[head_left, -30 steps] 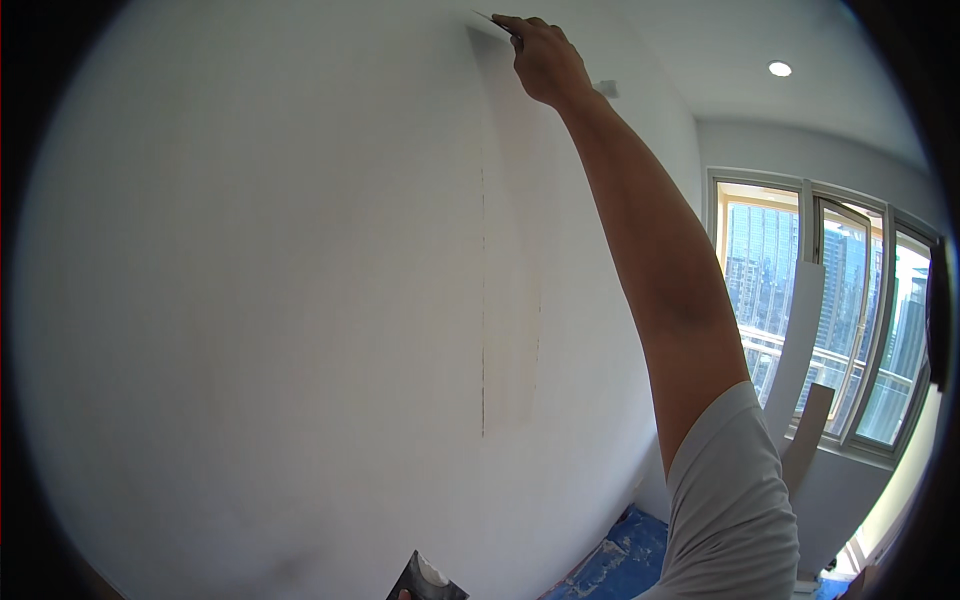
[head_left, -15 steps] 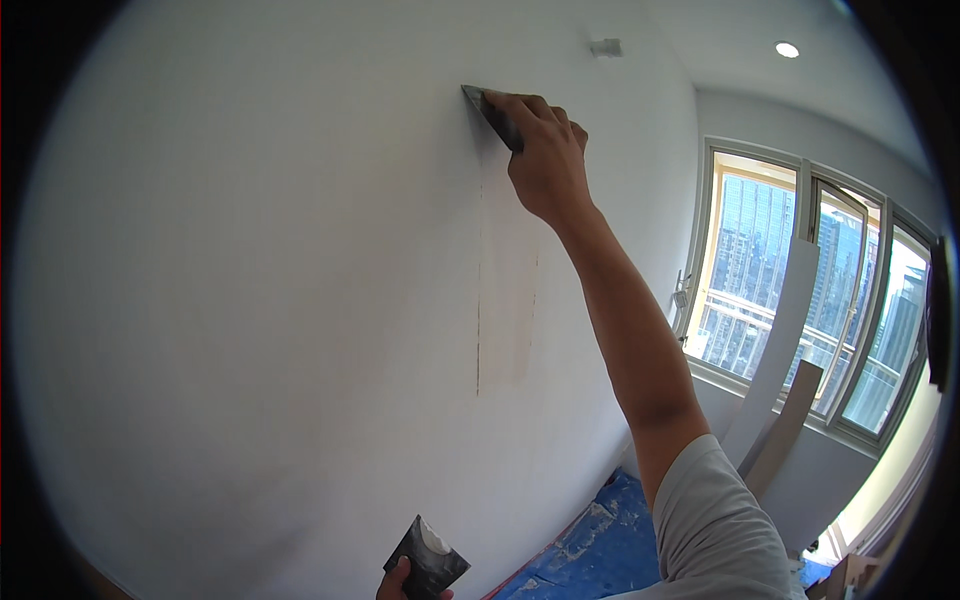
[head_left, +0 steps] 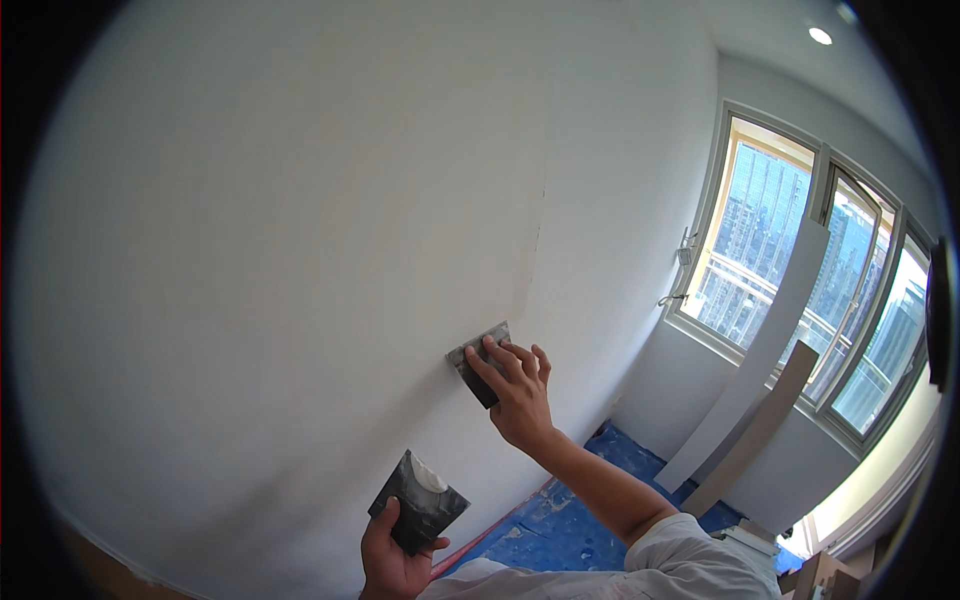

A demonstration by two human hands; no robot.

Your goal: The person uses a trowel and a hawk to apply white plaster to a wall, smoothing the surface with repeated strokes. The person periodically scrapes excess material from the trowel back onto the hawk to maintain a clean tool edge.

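Observation:
My right hand [head_left: 522, 398] holds a dark, flat putty knife [head_left: 480, 390], fingers spread over its back. The blade's upper edge lies at the white wall [head_left: 280, 250], around mid-height in view. A faint vertical crack line [head_left: 540, 235] runs above it, beside a slightly pinkish strip. Lower down, my left hand [head_left: 392, 560] grips a second dark, square putty knife [head_left: 418, 515] from beneath, thumb on its face. White putty [head_left: 428, 475] sits near that blade's upper edge. The left tool is held out in front of the wall.
Blue sheeting [head_left: 570, 525] with white specks covers the floor along the wall. Long pale boards [head_left: 755, 370] lean by the windows [head_left: 760, 235] at the right. Boxes or boards [head_left: 835, 580] stand at the lower right. A cable [head_left: 672, 300] sticks out near the window corner.
My right hand has come down the wall with its putty knife. The crack lines show less than before. My left hand and its putty knife now appear higher in view.

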